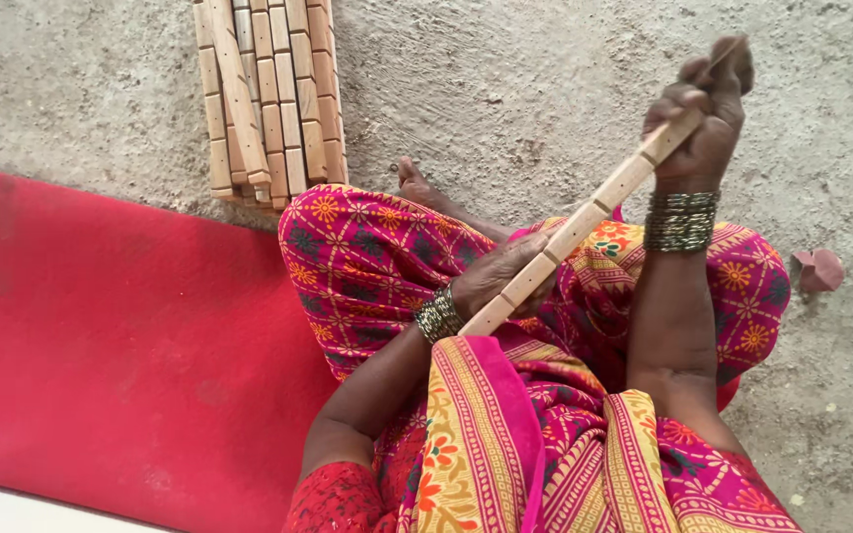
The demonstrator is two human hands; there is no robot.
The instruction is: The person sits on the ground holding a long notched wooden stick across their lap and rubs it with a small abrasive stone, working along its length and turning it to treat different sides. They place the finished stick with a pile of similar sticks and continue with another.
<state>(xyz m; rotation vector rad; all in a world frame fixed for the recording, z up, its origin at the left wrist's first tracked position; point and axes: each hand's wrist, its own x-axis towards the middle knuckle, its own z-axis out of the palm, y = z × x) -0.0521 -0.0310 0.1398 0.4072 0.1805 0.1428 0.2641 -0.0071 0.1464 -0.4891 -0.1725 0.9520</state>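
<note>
We are sitting cross-legged on a rough concrete floor (545,89), and we hold one long wooden stick (584,217) slantwise across our lap, its notched length running from about seven o'clock at the knee up toward one o'clock. Our left hand (501,276) is wrapped around the lower end of the stick, fingers curled shut over it just above our pink patterned cloth (367,257), so that the wood shows on either side of the fist. Our right hand (703,118) is raised at about two o'clock and closed tight on the upper part of the stick, the thin tip poking out past the knuckles. Both wrists carry stacks of metal bangles (681,219), one set near the middle of the view and one below the raised fist. At eleven o'clock, well apart from both hands, lies a bundle of similar notched sticks (269,94), laid side by side on the floor with their ends touching the edge of a red mat (111,345) that fills the nine o'clock side. A bare foot (417,185) peeks out at the top of the cloth, near twelve o'clock from the lower hand. At three o'clock, a small reddish stone-like piece (819,268) rests on the floor beside our knee.
</note>
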